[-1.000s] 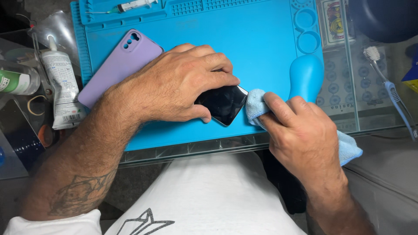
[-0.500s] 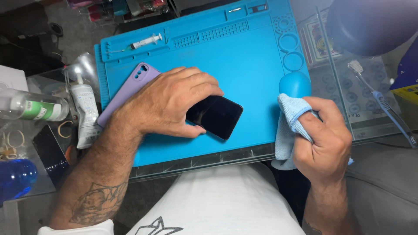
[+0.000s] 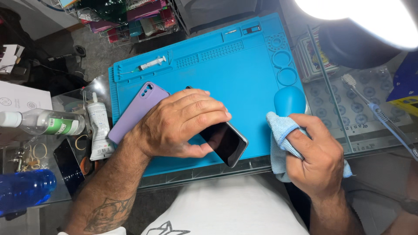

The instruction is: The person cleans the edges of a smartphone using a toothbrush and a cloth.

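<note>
We press our left hand point(image 3: 183, 124) flat on the black shiny phone point(image 3: 226, 141) lying on the blue rubber mat point(image 3: 244, 69). Our right hand point(image 3: 315, 156) has its fingers curled around the light blue soft cloth point(image 3: 278, 128), just beside the phone. We judge wiping the glass needs gentle strokes.
</note>
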